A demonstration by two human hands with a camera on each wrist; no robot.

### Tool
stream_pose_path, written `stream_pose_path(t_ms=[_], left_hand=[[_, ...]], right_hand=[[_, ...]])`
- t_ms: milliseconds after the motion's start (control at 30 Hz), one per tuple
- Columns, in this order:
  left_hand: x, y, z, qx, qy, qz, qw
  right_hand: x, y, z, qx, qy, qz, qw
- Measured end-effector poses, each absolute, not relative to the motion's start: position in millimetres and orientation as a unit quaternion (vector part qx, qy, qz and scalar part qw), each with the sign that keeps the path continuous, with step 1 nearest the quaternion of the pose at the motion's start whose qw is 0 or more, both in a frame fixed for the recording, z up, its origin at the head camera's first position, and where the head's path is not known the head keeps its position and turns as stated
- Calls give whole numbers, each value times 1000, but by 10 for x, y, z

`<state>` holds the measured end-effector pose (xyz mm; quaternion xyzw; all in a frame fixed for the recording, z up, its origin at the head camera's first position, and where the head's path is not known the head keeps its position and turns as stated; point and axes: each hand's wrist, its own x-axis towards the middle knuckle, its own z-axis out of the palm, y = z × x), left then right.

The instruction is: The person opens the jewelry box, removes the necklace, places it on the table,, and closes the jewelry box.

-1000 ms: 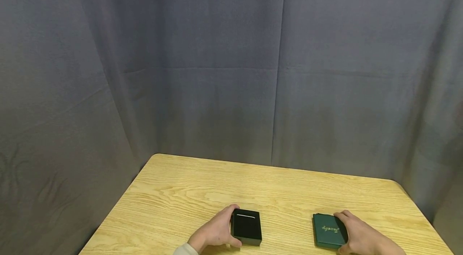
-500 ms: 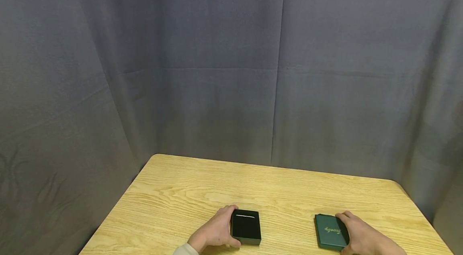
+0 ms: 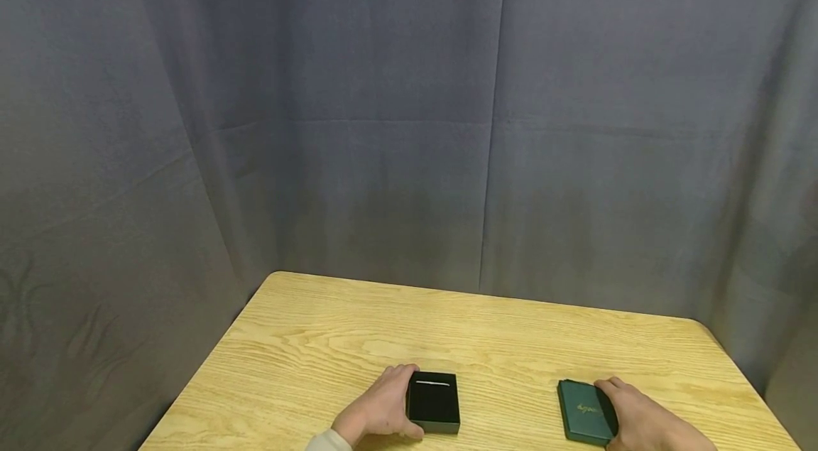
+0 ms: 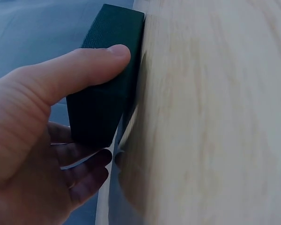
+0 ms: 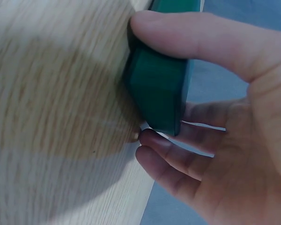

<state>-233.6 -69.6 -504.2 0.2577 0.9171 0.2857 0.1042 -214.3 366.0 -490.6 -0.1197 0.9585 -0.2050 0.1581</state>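
Gray curtains [image 3: 383, 117] back the wood-grain worktop [image 3: 486, 337]. Well inside its left edge, the left hand [image 3: 385, 405] grips a black-lined box base [image 3: 434, 400]; nearer the right edge, the right hand [image 3: 639, 417] grips a gold-lettered green lid [image 3: 583, 414].

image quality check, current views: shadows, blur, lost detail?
Head: gold lettering on the green case too blurred to read, black-lined box shows little interior detail; left wrist: tabletop grain soft, dark shadow beside the left hand; right wrist: broad shadow across the tabletop, lower part paler, no strong glare.
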Motion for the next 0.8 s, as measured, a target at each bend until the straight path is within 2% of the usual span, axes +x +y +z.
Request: stream_pose_path(t_ms=[567,800], left_hand=[[-2346,-698,-5082,271,921,266,85],[-2341,-691,-5077,263,928,246,91]], right_hand=[[-2156,3619,-4915,-92,963,-189,171],[-2192,3657,-4974,-109,961,-183,176]])
